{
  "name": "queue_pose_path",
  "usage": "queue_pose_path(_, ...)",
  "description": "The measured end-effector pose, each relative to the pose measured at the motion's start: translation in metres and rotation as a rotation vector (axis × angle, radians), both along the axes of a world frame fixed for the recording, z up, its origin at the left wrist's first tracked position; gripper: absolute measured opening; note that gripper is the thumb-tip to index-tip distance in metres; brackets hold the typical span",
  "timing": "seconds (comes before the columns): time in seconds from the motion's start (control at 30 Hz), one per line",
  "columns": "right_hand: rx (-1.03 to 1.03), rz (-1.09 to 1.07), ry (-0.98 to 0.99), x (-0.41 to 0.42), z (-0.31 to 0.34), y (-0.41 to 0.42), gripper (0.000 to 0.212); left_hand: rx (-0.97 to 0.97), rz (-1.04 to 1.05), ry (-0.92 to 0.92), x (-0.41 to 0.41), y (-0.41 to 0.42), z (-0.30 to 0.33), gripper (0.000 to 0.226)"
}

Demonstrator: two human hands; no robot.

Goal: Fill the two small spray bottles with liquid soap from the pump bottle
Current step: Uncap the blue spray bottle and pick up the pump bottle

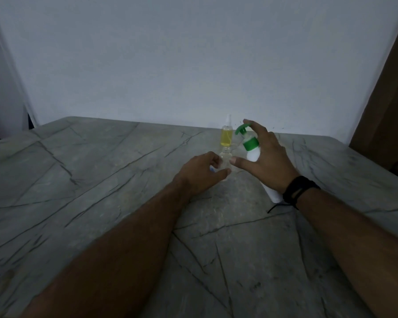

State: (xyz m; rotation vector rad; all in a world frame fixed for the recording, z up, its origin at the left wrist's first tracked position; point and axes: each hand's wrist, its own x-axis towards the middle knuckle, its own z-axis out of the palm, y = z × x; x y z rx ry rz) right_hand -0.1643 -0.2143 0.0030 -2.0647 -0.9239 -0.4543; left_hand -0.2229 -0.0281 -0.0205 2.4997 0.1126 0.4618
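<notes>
**Two hands at a pump bottle and a small clear bottle on a grey table**

A person's right hand (265, 157) grips a white pump bottle (253, 153) with a green collar and green pump head, tilted to the left, one finger on top of the pump. The left hand (201, 172) curls its fingers and thumb round a small clear spray bottle (225, 160), which stands on the grey veined table (101, 180) under the pump's spout. Just behind it, near the pale wall (193, 53), stands a second small spray bottle (226, 135) holding yellow liquid, its clear cap on. A black band (300, 190) circles the right wrist.
</notes>
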Motion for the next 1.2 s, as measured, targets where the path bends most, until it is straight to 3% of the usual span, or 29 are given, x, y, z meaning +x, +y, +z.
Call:
queue_pose_path(0.23,-0.051,-0.188,-0.017,0.001,0.000,-0.002,0.081,0.011,-0.003,-0.012,-0.002,0.000,0.000,0.049)
queue_pose_path(0.47,0.106,-0.207,0.041,-0.002,0.001,-0.009,0.076,0.002,-0.009,-0.011,0.000,0.002,-0.002,0.053)
queue_pose_path(0.73,0.185,-0.051,0.206,0.001,0.006,-0.024,0.024,0.021,-0.006,-0.002,0.002,0.003,-0.004,0.053)
queue_pose_path(0.8,0.204,0.013,0.275,0.003,0.007,-0.030,0.033,0.021,-0.008,0.001,0.001,0.003,-0.004,0.053)
queue_pose_path(0.97,0.270,0.019,0.284,0.003,0.010,-0.035,0.084,0.011,-0.005,0.000,0.002,0.003,-0.005,0.051)
queue_pose_path(1.07,0.316,-0.007,0.230,0.002,0.012,-0.035,0.095,0.003,0.002,0.015,0.004,0.002,-0.005,0.049)
queue_pose_path(1.2,0.259,0.014,0.186,0.003,0.013,-0.035,0.094,-0.003,0.013,0.031,0.005,0.002,-0.004,0.049)
